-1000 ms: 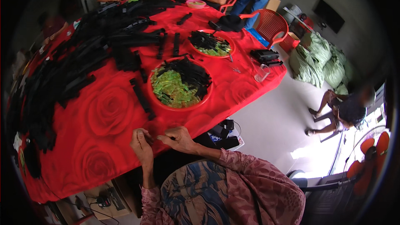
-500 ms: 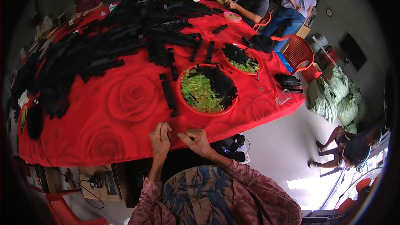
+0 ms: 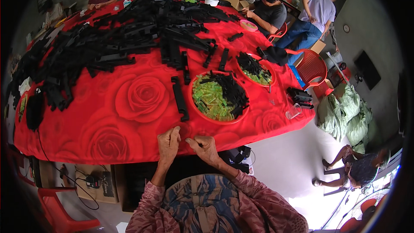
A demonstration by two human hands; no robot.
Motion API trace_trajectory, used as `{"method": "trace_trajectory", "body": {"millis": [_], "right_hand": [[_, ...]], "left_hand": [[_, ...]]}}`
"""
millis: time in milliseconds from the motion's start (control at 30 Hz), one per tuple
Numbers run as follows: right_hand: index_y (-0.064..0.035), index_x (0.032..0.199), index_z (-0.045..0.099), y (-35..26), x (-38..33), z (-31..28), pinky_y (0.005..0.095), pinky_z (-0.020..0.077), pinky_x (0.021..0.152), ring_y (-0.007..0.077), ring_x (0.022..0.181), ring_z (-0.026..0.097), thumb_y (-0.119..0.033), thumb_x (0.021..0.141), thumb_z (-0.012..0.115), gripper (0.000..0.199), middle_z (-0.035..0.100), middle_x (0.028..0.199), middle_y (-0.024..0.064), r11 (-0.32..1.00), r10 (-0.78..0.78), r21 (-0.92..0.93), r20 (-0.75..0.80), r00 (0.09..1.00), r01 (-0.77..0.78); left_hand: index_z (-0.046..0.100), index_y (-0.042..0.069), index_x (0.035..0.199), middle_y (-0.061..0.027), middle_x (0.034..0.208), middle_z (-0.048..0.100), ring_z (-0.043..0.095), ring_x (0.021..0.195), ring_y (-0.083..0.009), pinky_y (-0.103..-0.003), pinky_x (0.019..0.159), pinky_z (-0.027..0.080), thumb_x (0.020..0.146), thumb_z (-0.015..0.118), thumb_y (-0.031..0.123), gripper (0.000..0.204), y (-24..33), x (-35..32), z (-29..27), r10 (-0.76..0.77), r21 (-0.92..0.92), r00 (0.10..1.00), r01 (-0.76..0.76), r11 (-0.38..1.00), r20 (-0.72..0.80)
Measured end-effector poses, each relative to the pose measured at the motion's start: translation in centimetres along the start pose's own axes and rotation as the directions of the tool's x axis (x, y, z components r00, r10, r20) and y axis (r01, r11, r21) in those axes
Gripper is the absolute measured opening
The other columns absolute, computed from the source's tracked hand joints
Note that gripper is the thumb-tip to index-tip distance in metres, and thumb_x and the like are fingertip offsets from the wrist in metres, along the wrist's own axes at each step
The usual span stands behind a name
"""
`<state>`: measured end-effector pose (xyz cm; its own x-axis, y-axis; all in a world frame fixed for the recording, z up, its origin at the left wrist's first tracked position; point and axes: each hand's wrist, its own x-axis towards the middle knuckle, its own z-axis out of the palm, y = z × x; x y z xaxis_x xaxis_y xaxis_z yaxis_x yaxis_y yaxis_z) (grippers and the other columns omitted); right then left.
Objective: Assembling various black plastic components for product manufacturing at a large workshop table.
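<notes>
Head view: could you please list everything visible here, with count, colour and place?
tablecloth: one, red with roses, covering the table
black strips: a large heap, far half of the table
single strip: one, black, beside the near tray
near tray: one, red, green and black pieces inside
far tray: one, red, right of centre
chair: one, red, right of the table
sacks: green, on the floor at right
left hand: at the near table edge
right hand: beside it, pinching something small
</notes>
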<state>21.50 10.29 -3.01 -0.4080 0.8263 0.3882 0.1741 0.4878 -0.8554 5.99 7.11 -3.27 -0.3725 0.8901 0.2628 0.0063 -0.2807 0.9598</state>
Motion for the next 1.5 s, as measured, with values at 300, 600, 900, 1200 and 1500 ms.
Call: {"method": "trace_trajectory", "body": {"millis": [300,600,900,1200,1500], "right_hand": [[0.0002,0.059,0.037,0.2,-0.1,0.2,0.0302,0.0256,0.044,0.0061,0.049,0.03,-0.01,0.089,0.068,0.044,0.03,0.052,0.0026,0.999,0.017,0.033,-0.004,1.0,-0.017],[0.0,0.06,0.037,-0.2,-0.1,0.0,0.0301,0.0262,0.045,0.0061,0.049,0.031,-0.01,0.089,0.067,0.043,0.031,0.053,0.0022,1.0,0.011,0.016,0.0,1.0,-0.011],[0.0005,0.06,0.038,-0.1,-0.2,0.1,0.0287,0.0283,0.044,0.005,0.05,0.034,-0.01,0.089,0.067,0.042,0.035,0.052,0.0011,0.998,0.039,0.057,0.012,0.999,-0.04],[0.0003,0.06,0.037,0.2,-0.2,0.3,0.0293,0.0272,0.044,0.0057,0.049,0.031,-0.008,0.088,0.068,0.043,0.032,0.052,0.0019,0.998,0.011,0.062,-0.01,1.0,-0.011],[0.0004,0.059,0.039,0.7,-0.3,0.2,0.0276,0.0287,0.044,0.0039,0.051,0.034,-0.008,0.088,0.069,0.042,0.035,0.052,0.0009,0.999,0.004,0.037,-0.004,1.0,-0.004]], "left_hand": [[0.055,0.0,0.068,-0.0013,0.053,0.049,0.045,0.047,-0.0062,-0.025,0.044,0.034,0.101,0.05,0.022,0.041,0.1,0.0,0.1,0.004,0.059,1.0,-0.004,0.998,-0.006],[0.059,-0.002,0.095,-0.0058,0.08,0.062,0.053,0.059,-0.0079,-0.024,0.054,0.043,0.096,0.05,0.003,0.01,1.6,0.1,0.7,0.027,-0.013,0.996,-0.028,1.0,-0.086],[0.061,-0.003,0.106,-0.0066,0.084,0.065,0.057,0.066,-0.0083,-0.023,0.059,0.046,0.095,0.052,-0.001,0.015,0.3,0.2,-0.1,-0.009,0.04,0.999,0.008,0.999,0.039],[0.064,-0.002,0.083,-0.0028,0.063,0.058,0.05,0.054,-0.0071,-0.023,0.05,0.039,0.101,0.051,0.026,0.036,-0.4,0.0,-0.4,-0.021,-0.043,0.999,0.022,0.999,0.026],[0.053,0.0,0.056,-0.0006,0.048,0.045,0.042,0.044,-0.0067,-0.024,0.042,0.031,0.102,0.047,0.037,0.059,0.0,-0.2,-0.4,-0.07,-0.039,0.998,0.07,0.997,0.007]]}}
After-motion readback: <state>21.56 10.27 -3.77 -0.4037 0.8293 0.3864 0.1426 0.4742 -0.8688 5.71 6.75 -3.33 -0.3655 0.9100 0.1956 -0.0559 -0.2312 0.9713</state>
